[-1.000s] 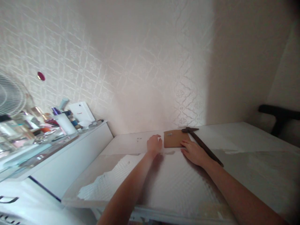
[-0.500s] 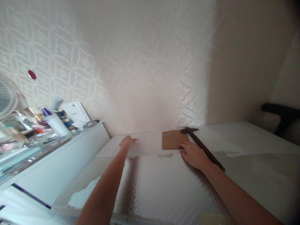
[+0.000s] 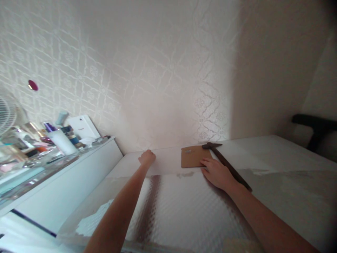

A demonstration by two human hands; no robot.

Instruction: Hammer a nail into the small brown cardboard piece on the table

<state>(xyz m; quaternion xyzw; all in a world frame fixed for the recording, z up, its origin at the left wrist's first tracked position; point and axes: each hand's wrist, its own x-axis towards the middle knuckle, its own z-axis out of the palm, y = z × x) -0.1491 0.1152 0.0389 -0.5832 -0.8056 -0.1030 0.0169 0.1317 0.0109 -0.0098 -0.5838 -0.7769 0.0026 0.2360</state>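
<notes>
Slanting beside brown board (image 3: 193,160): hammer (image 3: 225,162), handle toward near right.

The left hand (image 3: 147,158) has gone from beside the board (image 3: 193,160) to the table's (image 3: 168,158) back left; stretched out a moment ago, it's now curled in.

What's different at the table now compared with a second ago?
The left hand has moved left, away from the brown board toward the back-left of the white table, where small bits lay; they're no longer visible, and whether it grips any can't be told. The right hand stays on the board's near-right corner, the hammer beside it.
</notes>
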